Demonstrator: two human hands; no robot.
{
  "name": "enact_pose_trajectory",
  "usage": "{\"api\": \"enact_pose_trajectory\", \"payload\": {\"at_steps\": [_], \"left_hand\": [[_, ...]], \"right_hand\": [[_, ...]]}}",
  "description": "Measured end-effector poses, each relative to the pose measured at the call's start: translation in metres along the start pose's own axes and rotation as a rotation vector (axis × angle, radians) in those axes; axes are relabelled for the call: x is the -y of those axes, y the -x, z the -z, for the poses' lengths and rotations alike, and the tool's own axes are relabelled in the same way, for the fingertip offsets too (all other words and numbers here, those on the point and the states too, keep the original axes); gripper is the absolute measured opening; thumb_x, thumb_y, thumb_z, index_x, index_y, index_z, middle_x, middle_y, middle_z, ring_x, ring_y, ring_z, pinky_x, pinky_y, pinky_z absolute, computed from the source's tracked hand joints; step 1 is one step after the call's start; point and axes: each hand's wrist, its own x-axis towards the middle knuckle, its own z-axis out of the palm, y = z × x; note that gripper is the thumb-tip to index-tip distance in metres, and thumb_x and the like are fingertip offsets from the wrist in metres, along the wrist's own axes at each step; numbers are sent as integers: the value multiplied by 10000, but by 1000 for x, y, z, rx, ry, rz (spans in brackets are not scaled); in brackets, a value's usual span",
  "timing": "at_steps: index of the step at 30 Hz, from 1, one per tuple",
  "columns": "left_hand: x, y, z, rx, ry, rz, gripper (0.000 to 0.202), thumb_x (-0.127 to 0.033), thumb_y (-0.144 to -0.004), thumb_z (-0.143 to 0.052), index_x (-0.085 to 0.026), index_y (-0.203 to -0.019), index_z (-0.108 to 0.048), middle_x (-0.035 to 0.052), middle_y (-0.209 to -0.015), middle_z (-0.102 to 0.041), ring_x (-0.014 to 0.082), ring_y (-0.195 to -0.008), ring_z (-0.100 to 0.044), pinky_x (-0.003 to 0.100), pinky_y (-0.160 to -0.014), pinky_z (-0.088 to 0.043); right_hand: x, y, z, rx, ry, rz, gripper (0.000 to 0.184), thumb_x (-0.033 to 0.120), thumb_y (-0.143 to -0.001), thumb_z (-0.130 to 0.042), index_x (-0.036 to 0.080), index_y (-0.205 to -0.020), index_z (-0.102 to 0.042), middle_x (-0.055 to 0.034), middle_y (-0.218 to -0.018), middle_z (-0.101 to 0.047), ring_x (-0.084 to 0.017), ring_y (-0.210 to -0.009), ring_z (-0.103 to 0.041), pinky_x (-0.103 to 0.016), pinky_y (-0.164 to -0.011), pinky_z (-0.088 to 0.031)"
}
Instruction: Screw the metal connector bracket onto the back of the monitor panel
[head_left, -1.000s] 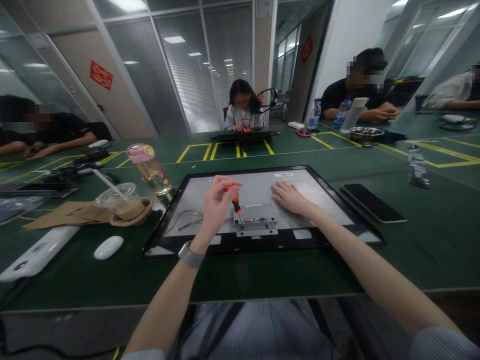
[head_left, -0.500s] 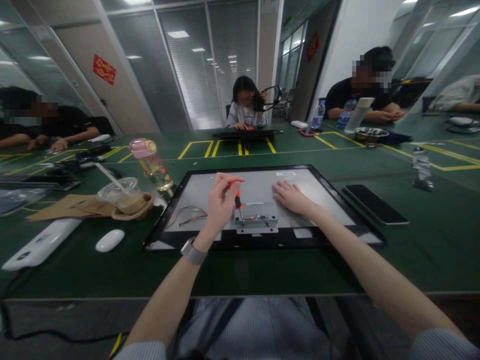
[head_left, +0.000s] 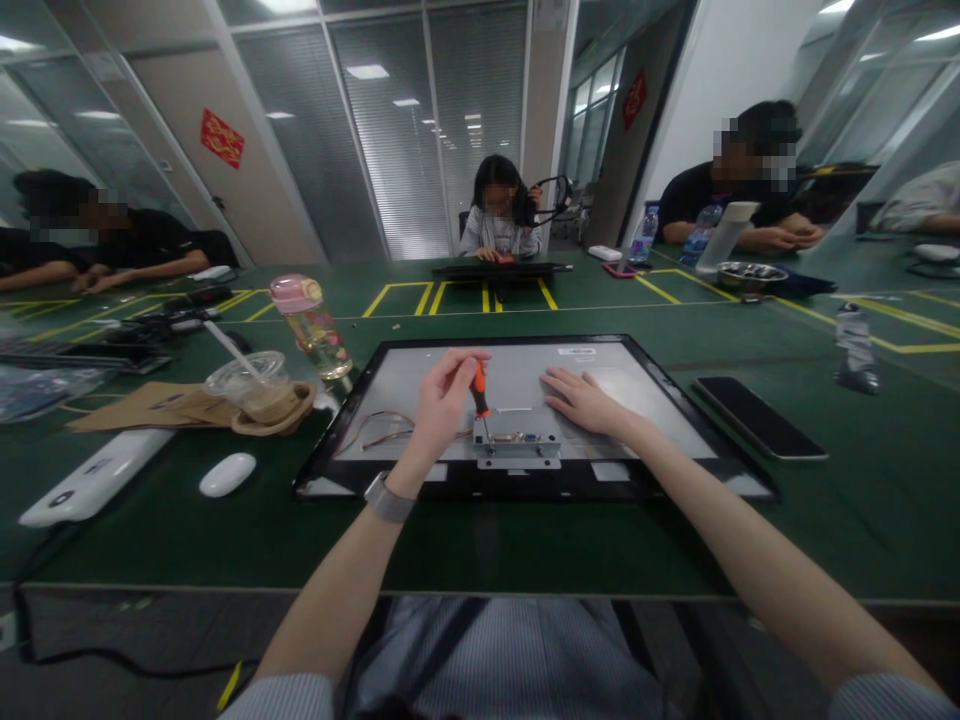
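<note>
My left hand (head_left: 444, 402) is closed on the top of an orange and black screwdriver (head_left: 479, 388). The tool stands nearly upright, its shaft reaching down to the left end of a grey metal bracket (head_left: 517, 450) with a blue video port and other connectors. That bracket sits near the front edge of a black-framed display panel (head_left: 495, 370), which lies flat with its pale back upward. Thin cables (head_left: 382, 430) lie on the panel left of the bracket. Flat on the panel, right of the bracket, rests my right hand (head_left: 583, 400), fingers stretched and holding nothing.
To the left are a pink-lidded bottle (head_left: 311, 325), an iced drink cup (head_left: 259, 385), a white mouse (head_left: 228, 475) and a white power strip (head_left: 97, 478). A black phone (head_left: 757, 415) and a silver pouch (head_left: 855, 350) lie right. Several people sit around the green table (head_left: 480, 560).
The view has shifted slightly, so everything sits a little further right. My left fingers have changed their hold on the screwdriver's top, and more of its handle shows. My right hand stays flat.
</note>
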Motion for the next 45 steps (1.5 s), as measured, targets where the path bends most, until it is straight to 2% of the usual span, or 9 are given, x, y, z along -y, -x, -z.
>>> {"api": "enact_pose_trajectory", "payload": {"at_steps": [3, 9, 15, 21, 27, 32, 35, 39, 45], "left_hand": [[5, -1, 2, 22, 79, 34, 267, -360, -980, -497, -198, -988, -710, 41, -846, -671, 140, -784, -632, 281, -749, -524], [6, -1, 1, 12, -11, -13, 150, -361, -868, -690, -219, -900, -727, 17, -875, -632, 106, -715, -571, 224, -644, -485], [6, 0, 0, 115, 235, 75, 270, -378, -968, -517, -196, -1016, -709, 46, -864, -676, 154, -801, -649, 304, -765, -539], [7, 1, 2, 47, 76, 19, 161, -363, -888, -681, -216, -909, -741, 10, -851, -613, 89, -703, -584, 215, -657, -492], [6, -1, -1, 83, 208, 88, 288, -405, -974, -523, -202, -1075, -699, 59, -915, -711, 158, -842, -687, 315, -805, -563], [4, -1, -1, 121, 234, 82, 263, -354, -958, -543, -198, -1100, -700, 85, -1039, -727, 185, -958, -685, 350, -867, -563], [5, 0, 0, 113, 143, 60, 234, -328, -912, -632, -219, -1102, -717, 57, -983, -714, 151, -880, -667, 290, -804, -554], [2, 0, 0, 45, 9, -4, 144, -279, -796, -760, -211, -922, -750, 20, -890, -649, 108, -732, -599, 223, -668, -518], [0, 2, -2, 64, 55, 18, 267, -326, -977, -510, -200, -1057, -731, 77, -1009, -697, 157, -880, -665, 295, -809, -543]], "right_hand": [[0, 0, -2, -12, 8, 5, 568, 476, -1028, -296, 210, -1522, -389, -143, -1613, -343, -332, -1491, -290, -621, -1176, -238], [-1, -1, -5, -27, 25, 11, 542, 443, -1033, -312, 213, -1516, -397, -148, -1609, -351, -335, -1485, -304, -621, -1164, -262], [0, -1, -4, -9, 32, 0, 562, 448, -1034, -302, 180, -1520, -388, -154, -1613, -340, -338, -1491, -288, -621, -1167, -257], [0, -1, -4, -24, 32, 11, 561, 435, -1026, -310, 173, -1514, -397, -159, -1607, -349, -341, -1486, -299, -617, -1165, -262], [-3, -1, -6, -34, 20, 8, 563, 460, -1024, -293, 215, -1524, -383, -144, -1608, -353, -341, -1483, -307, -619, -1163, -261], [-2, -1, -4, -20, 35, 2, 561, 458, -1026, -291, 214, -1522, -383, -140, -1608, -355, -334, -1485, -303, -611, -1169, -259], [0, 0, -4, -18, 37, 6, 554, 446, -1028, -295, 210, -1520, -387, -144, -1608, -355, -331, -1489, -296, -605, -1170, -262], [0, 0, -4, -25, 40, 10, 544, 416, -1024, -316, 193, -1514, -394, -163, -1604, -358, -338, -1484, -306, -615, -1160, -273], [-2, -1, -6, -29, 36, 5, 548, 443, -1023, -306, 228, -1521, -386, -133, -1608, -359, -338, -1485, -304, -621, -1163, -269]]}}
